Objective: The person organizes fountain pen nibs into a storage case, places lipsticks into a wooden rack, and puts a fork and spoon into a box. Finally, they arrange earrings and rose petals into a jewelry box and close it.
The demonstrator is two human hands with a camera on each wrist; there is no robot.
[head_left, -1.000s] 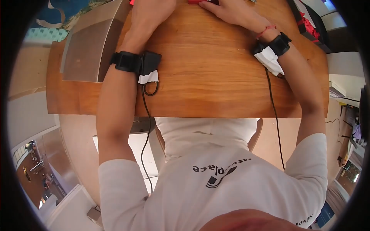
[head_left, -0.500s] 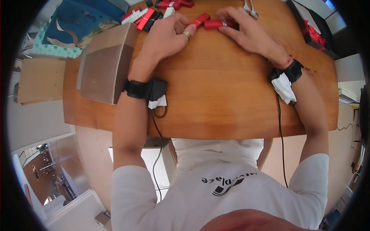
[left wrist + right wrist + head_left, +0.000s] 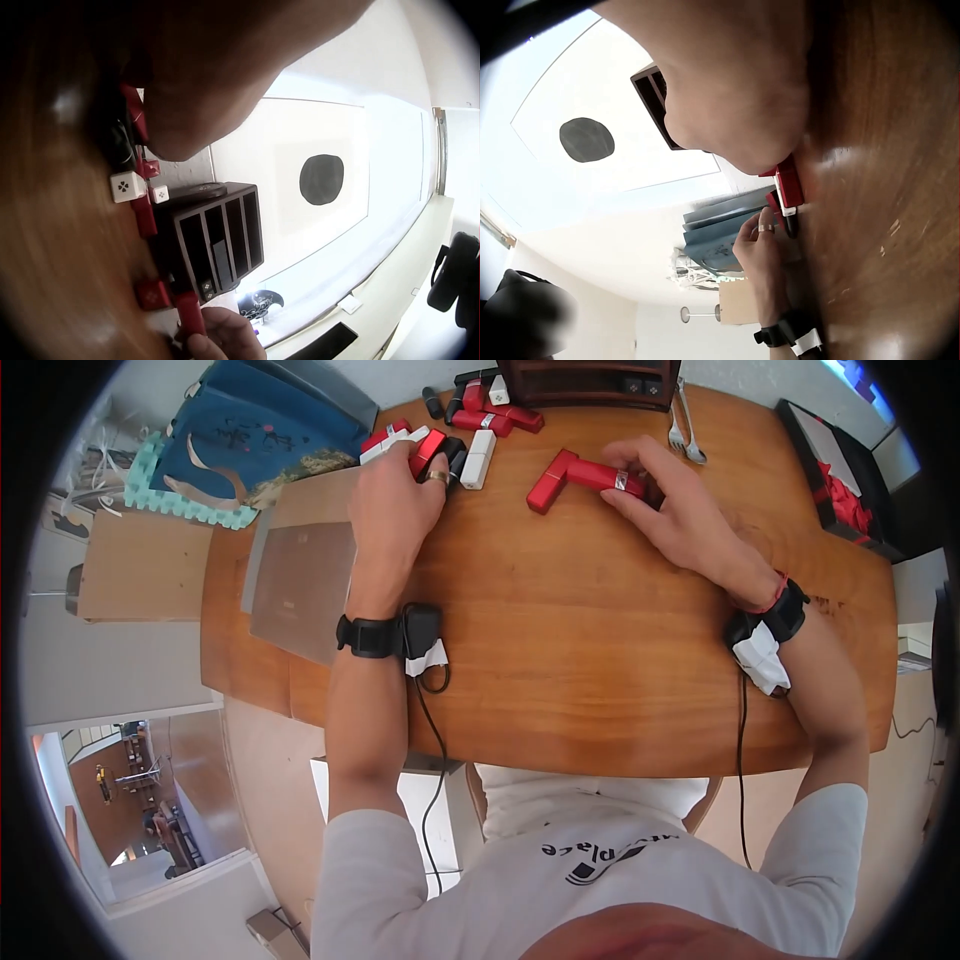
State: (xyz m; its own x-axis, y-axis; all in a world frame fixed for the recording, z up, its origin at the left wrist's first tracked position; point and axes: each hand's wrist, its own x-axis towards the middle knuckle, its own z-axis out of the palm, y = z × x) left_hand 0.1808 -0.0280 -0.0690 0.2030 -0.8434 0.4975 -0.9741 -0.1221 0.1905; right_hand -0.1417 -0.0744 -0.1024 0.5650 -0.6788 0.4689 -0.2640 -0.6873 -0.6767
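Note:
My right hand point(image 3: 690, 510) grips one end of a red lipstick tube point(image 3: 600, 475) with a silver band, thumb in front and fingers behind. Its free end overlaps a second red tube point(image 3: 547, 490) that lies slantwise on the table. In the left wrist view the right hand's fingers point(image 3: 232, 334) pinch the red tube. My left hand point(image 3: 395, 515), with a ring on it, reaches into the tubes at the back left. Its fingers and thumb come down around a red tube point(image 3: 427, 452) beside black ones; I cannot tell if they grip it.
Several red, white and black tubes lie at the back, including a white tube point(image 3: 478, 460). Behind them stands a dark compartmented rack point(image 3: 590, 388). A fork and spoon point(image 3: 688, 435) and a black box point(image 3: 840, 470) are at right. A brown box point(image 3: 305, 570) and blue bag point(image 3: 250, 420) stand at left.
The head view has shifted to show more of the tabletop. My left hand has left the slantwise red tube and gone left to the pile. The right hand keeps its tube.

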